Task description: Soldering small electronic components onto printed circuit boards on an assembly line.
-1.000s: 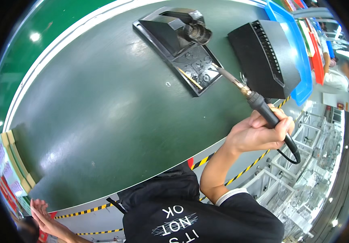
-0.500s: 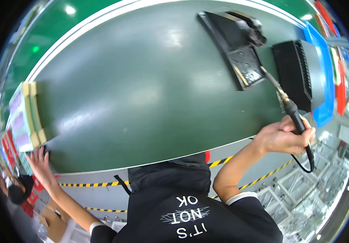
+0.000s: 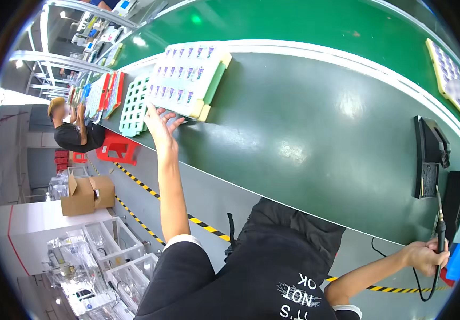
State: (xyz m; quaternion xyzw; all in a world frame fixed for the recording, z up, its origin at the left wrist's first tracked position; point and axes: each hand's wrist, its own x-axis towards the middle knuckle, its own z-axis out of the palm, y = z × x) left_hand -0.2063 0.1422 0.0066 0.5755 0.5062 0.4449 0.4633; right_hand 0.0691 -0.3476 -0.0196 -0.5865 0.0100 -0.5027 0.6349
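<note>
The right hand [image 3: 426, 257] grasps a slim, black-handled soldering iron [image 3: 441, 229] beside a black angular stand [image 3: 431, 141]; the left hand [image 3: 163, 128], fingers spread, meets or nears a pale-green-and-cream tray stack [image 3: 216, 84].

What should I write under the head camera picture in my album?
Right hand holding a soldering iron near a black stand, left hand beside stacked trays.

White lettering [image 3: 299, 292], three short lines, upside down in view, on the front of the black T-shirt [image 3: 235, 290]; middle line scribbled over in thin strokes. Purple marks [image 3: 181, 95] in rows on the pale stacked tray [image 3: 200, 109]: too small to read. Yellow-black hazard tape [image 3: 208, 228] on floor.
</note>
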